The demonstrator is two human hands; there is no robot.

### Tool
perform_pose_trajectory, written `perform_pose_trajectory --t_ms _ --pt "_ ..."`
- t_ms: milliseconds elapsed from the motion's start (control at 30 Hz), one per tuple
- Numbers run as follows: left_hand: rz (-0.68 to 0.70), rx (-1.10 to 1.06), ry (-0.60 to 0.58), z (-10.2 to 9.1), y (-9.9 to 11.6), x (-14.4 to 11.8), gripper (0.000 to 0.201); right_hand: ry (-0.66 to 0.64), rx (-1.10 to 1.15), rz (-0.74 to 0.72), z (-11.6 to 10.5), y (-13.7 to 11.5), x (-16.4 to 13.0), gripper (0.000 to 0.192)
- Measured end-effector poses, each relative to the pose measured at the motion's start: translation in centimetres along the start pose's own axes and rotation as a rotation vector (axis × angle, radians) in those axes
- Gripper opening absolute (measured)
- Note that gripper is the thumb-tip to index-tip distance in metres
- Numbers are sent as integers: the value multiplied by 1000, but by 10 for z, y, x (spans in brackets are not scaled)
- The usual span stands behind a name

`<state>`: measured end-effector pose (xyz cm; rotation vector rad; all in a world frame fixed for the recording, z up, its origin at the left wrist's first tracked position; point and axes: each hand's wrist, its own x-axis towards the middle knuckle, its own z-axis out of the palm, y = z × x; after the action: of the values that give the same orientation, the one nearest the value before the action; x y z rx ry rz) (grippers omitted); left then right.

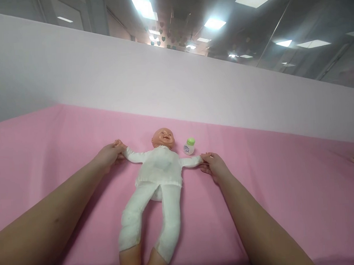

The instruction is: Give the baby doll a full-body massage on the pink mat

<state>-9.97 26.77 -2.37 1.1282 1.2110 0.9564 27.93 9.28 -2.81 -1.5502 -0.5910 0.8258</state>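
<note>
You have a peach-toned plastic baby doll in a plain white knit suit, faintly greyish at the chest and yellow-stained on the lower legs. The cloth table cover under it is solid pink, unpatterned. The small white bottle carries a bright green cap and bluish label print.

The baby doll my hands grip has a glossy, smooth plastic head and a matt white knitted cloth suit, faintly soiled. At its two o'clock stands a small smooth plastic bottle. The pink sheet is matt cloth.
</note>
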Motion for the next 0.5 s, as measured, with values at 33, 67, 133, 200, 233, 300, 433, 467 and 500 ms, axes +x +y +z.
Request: perform_pose_trajectory --t_ms 33,67,133,200,233,300,433,467,500 --pt "34 -7 -14 2 2 -4 29 18 -9 -33 2 -1 -3 57" --pt "75 -16 -37 4 5 -10 31 35 -29 -87 4 -1 -6 66" --pt "187 -28 -97 10 11 -23 32 44 -102 -257 9 -4 -18 77" --pt "333 9 -148 18 18 -39 33 5 -206 -462 16 -8 -33 79" --pt "407 56 -169 23 20 -48 33 -23 -256 -556 20 -9 -42 77" --pt "528 206 -211 33 23 -64 33 -90 -354 -714 29 -11 -59 71" --pt "713 607 -387 45 23 -83 25 -245 -599 -966 45 -11 -80 46" --pt "748 679 -428 46 23 -84 25 -299 -665 -1021 48 -11 -83 39" --pt "775 729 -460 46 22 -84 26 -349 -721 -1068 50 -10 -83 34"
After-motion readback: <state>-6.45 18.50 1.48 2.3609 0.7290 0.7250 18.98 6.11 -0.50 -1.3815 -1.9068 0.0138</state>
